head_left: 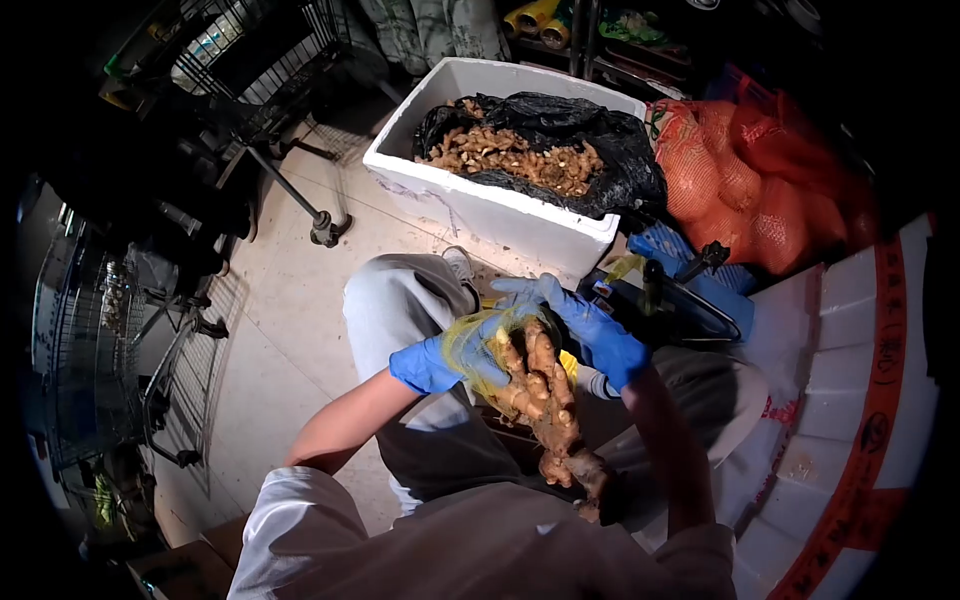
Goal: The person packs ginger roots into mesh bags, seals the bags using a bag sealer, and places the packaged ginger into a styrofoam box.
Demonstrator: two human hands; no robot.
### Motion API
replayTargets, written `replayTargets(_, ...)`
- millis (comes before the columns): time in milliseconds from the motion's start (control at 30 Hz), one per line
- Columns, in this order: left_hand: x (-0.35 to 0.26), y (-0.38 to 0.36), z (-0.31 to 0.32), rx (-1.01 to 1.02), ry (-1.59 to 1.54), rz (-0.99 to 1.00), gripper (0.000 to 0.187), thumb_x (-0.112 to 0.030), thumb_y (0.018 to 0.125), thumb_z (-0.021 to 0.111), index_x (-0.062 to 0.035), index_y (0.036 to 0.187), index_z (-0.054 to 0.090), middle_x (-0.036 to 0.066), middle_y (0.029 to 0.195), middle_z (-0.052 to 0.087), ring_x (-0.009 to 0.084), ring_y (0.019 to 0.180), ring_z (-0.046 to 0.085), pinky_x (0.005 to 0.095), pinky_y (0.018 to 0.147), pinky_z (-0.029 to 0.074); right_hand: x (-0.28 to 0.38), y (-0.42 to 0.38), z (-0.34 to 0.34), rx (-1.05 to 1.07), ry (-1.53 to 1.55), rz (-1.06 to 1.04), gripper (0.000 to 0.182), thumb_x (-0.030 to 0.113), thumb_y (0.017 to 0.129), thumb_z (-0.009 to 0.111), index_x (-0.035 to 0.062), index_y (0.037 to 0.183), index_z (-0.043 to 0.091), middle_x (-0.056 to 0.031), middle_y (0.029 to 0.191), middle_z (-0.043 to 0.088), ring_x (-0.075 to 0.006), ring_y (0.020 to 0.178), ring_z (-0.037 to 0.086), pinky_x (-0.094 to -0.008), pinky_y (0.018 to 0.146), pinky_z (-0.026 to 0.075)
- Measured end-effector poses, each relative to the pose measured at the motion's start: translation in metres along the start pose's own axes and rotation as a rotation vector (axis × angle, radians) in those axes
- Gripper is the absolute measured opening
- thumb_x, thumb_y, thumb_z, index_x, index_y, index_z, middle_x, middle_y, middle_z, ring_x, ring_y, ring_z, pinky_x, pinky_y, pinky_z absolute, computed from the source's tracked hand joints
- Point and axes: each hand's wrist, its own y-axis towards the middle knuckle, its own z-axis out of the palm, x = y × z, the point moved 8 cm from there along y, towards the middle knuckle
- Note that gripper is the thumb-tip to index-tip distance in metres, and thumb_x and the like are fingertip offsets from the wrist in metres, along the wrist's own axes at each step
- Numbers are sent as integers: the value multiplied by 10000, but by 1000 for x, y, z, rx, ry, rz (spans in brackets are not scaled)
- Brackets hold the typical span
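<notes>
A large knobbly piece of ginger [545,395] hangs above my lap, between my two blue-gloved hands. Yellow netting [478,345] is bunched over my left hand [450,358], whose fingers are partly hidden by the net and lie against the ginger's upper left side. My right hand [595,325] is at the top right of the ginger, with its fingers stretched out to the left over the net's upper edge. Beyond my knees, more ginger [510,158] lies on black plastic [635,165] in a white foam box [500,215].
Red mesh sacks [720,185] lie to the right of the foam box. A blue container [725,300] stands near my right knee, and white foam boxes with red tape [870,400] are at the right. Wire carts [185,370] stand at the left.
</notes>
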Motion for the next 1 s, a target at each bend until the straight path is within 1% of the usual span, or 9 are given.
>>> replayTargets(233,-34,9,22,165,281,201,619,-161,664,643,-19,1189,346,129,1167,394,237,1059,385,298,901,291,-32,34,-36,154,-64,296,294,96,753,545,-39,1009,492,-103,954,537,-155,872,511,-243,803,392)
replayTargets(367,-20,11,19,172,460,262,711,-122,613,682,-41,1216,313,83,1184,359,168,1068,340,267,894,279,-25,40,-38,121,-238,181,323,103,759,545,-26,1045,467,-98,996,516,-140,923,477,-232,807,377)
replayTargets(467,-2,10,13,133,159,76,674,-51,650,645,-49,1227,297,74,1181,365,157,1062,356,257,884,303,-4,40,-34,-33,-62,39,322,101,784,515,-16,1073,437,-68,1012,497,-117,936,455,-218,818,360)
replayTargets(500,3,9,13,123,-126,-18,659,-29,662,630,-56,1229,296,68,1170,376,147,1043,379,255,866,329,-3,45,-52,-198,-199,-42,302,99,813,472,-10,1088,414,-36,995,484,-94,927,440,-201,829,337)
replayTargets(567,49,2,-4,30,-418,-240,608,-29,704,592,-71,1231,293,57,1136,410,118,985,443,254,810,400,15,49,-58,-167,-226,-151,277,109,817,471,-11,1062,423,-29,969,484,-86,914,436,-195,829,330)
replayTargets(667,63,-6,-27,-131,-596,-248,580,-44,724,565,-74,1233,289,58,1132,420,113,973,462,256,802,411,25,42,-57,-120,-262,-232,223,134,815,484,-2,987,445,-15,920,483,-63,875,428,-189,790,343)
replayTargets(733,28,-3,-19,-159,-519,-206,569,-68,739,547,-73,1239,277,62,1161,399,134,1022,433,258,842,385,20,35,-65,-280,-380,-232,187,142,803,505,14,935,468,4,865,485,-53,828,428,-187,737,362)
replayTargets(900,7,-1,-26,-214,-468,-107,625,-53,713,561,-81,1255,251,69,1213,346,171,1105,353,277,918,305,22,18,-48,-197,-469,-53,153,85,711,609,40,836,532,-3,818,524,-65,768,468,-198,692,380)
replayTargets(1000,15,5,-28,-204,-396,-171,652,-61,699,570,-84,1261,240,65,1222,335,162,1117,330,270,919,288,49,13,-34,-86,-632,-181,189,62,672,624,37,836,534,3,809,528,-73,763,473,-194,699,378)
